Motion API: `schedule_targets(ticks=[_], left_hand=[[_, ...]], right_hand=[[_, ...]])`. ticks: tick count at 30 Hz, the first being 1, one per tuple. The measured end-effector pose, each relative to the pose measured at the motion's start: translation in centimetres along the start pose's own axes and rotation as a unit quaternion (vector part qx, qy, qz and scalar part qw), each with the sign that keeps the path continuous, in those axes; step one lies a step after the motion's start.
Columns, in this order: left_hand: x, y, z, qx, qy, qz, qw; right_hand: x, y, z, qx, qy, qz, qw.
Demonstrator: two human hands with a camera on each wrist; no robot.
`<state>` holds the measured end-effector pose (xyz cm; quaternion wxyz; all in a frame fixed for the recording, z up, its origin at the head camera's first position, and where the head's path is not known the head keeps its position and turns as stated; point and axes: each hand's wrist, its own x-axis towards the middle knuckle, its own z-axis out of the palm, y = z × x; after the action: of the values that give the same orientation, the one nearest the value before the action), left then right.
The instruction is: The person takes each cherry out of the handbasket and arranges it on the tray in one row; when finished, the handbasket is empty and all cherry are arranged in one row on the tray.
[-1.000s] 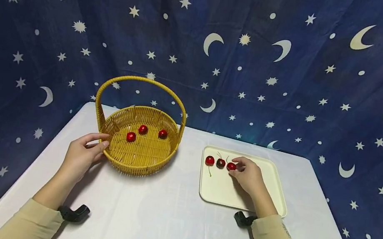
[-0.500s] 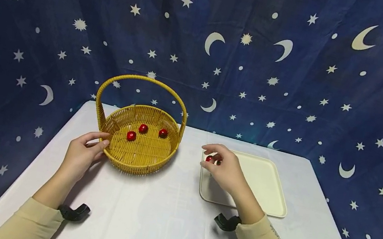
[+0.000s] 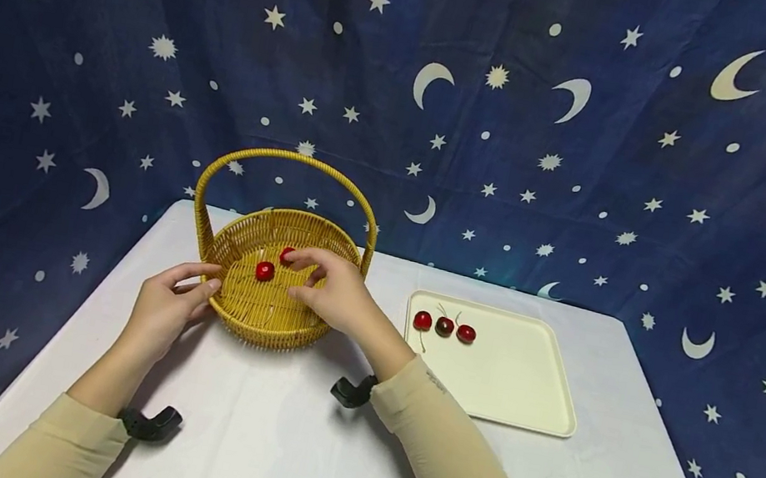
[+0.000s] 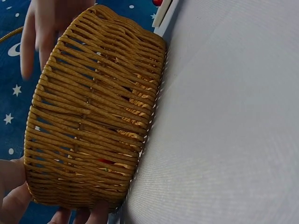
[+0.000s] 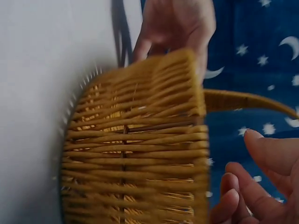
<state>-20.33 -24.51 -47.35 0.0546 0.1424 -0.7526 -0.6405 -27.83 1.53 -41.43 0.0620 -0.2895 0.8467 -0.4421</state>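
My left hand (image 3: 159, 313) grips the left rim of a yellow wicker basket (image 3: 268, 336), its thumb over the rim and fingers against the woven side. Above the basket's right half hovers my right hand (image 3: 337, 296), thumb and fingers apart, with nothing between them. A red cherry (image 3: 264, 271) lies on the basket floor. Farther back, another cherry (image 3: 286, 255) is partly covered by the right fingertips in the head view. In the right wrist view, the right fingers (image 5: 254, 189) are beside the basket's rim, apart from each other.
A cream tray (image 3: 512, 379) on the right bears three cherries in a row, including a dark one (image 3: 444, 327) in the middle. The basket's tall handle (image 3: 293, 157) arches over its back. A starry blue cloth (image 3: 597, 140) hangs behind the white table (image 3: 258, 438).
My right hand has let go of the rightmost cherry on the tray and moved left to over the basket, hiding one cherry there. The left hand stays on the basket rim.
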Motion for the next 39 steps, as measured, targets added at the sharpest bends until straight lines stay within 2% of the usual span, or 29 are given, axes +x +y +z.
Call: schedule_targets(ticks=[4,8,15,20,24,33,35,39], left_hand=[[-0.1,0.1,0.0,0.004,-0.002,-0.002,1.0000],[-0.2,0.2,-0.1,0.006,-0.002,-0.002,1.0000],[-0.1,0.1,-0.2,0.003,-0.003,-0.001,1.0000],[-0.2,-0.1,-0.3,0.000,-0.003,0.000,1.0000],[-0.1,-0.1,-0.2,-0.001,-0.008,0.003,1.0000],[0.0,0.0,0.0,-0.003,-0.006,0.010,0.9999],[0.1,0.0,0.0,-0.003,-0.005,0.010,0.9999],[0.1,-0.1,0.0,-0.003,-0.005,0.008,0.9999]], right_hand=[[3.2,0.5,1.5,-0.014,-0.031,0.013,0.9994],[5.2,1.6,2.7,-0.034,-0.069,0.025,0.9967],[7.0,2.5,3.9,-0.120,-0.146,0.027,0.9816],[7.5,2.5,4.6,-0.155,-0.190,0.035,0.9690],[7.5,2.6,4.9,-0.165,-0.192,0.052,0.9661],[7.2,2.7,4.8,-0.177,-0.176,0.055,0.9668],[7.2,2.7,4.6,-0.165,-0.169,0.059,0.9699],[7.0,2.4,4.0,-0.113,-0.138,0.045,0.9829]])
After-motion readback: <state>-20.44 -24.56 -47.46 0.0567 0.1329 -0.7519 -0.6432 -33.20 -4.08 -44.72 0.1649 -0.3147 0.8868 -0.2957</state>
